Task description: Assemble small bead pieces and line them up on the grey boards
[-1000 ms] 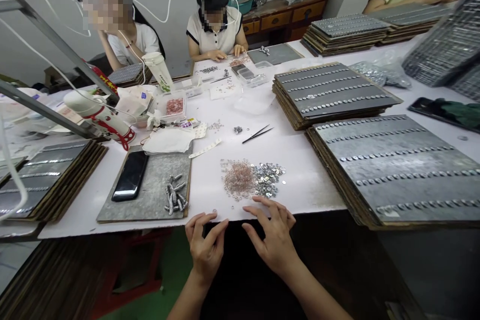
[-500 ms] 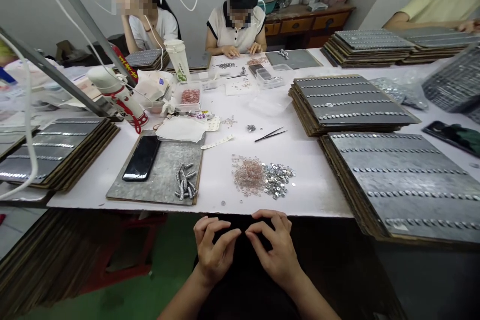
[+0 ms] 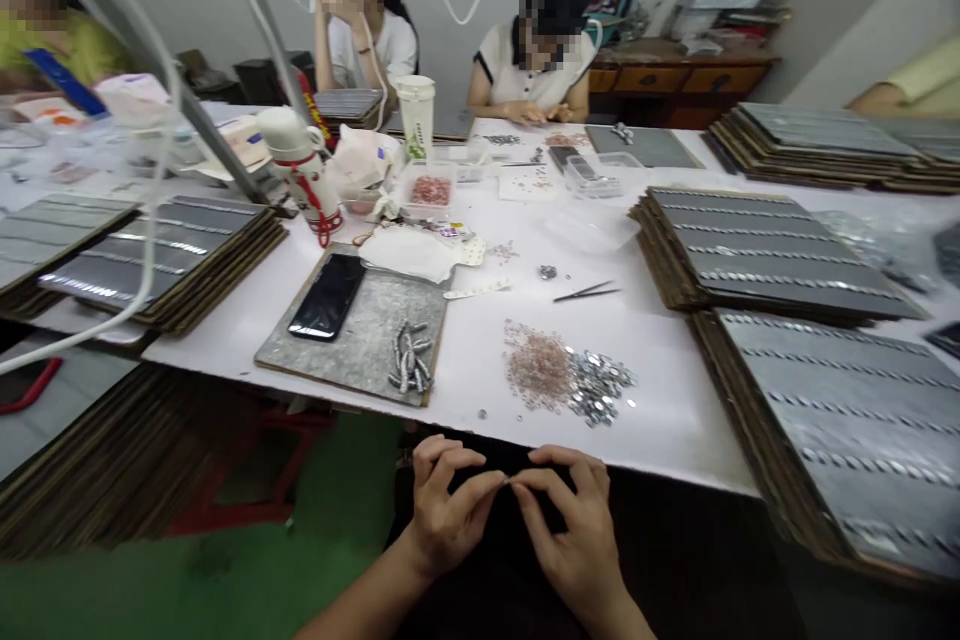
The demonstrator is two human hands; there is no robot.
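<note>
Two bare hands meet low in the centre, just in front of the near edge of a white tabletop (image 3: 675, 440). The left hand (image 3: 450, 508) and right hand (image 3: 576, 520) are curled, thumbs and forefingers drawn close together, the fingertips of both almost touching — a tiny speck may sit between them, but it is too small to tell whether either hand holds anything. On the tabletop just beyond the hands lies a loose heap of small, clear pinkish rings (image 3: 536, 368), its right side running into a heap of shiny silver discs (image 3: 600, 385). Behind these heaps, black tweezers (image 3: 586, 292) lie flat. To the left, a grey board (image 3: 322, 360) carries a dark phone (image 3: 328, 297) and a cluster of silver twisted pieces (image 3: 410, 358). To the right stands a stack of boards (image 3: 847, 400), the top one lined with rows of silver discs; a similar stack (image 3: 772, 240) stands behind it. Farther back on the left are a red-and-white flask (image 3: 298, 168) and a pale cup (image 3: 416, 115). Across the tabletop, a person in a white top with a dark collar (image 3: 534, 75) sits with head bowed.
</note>
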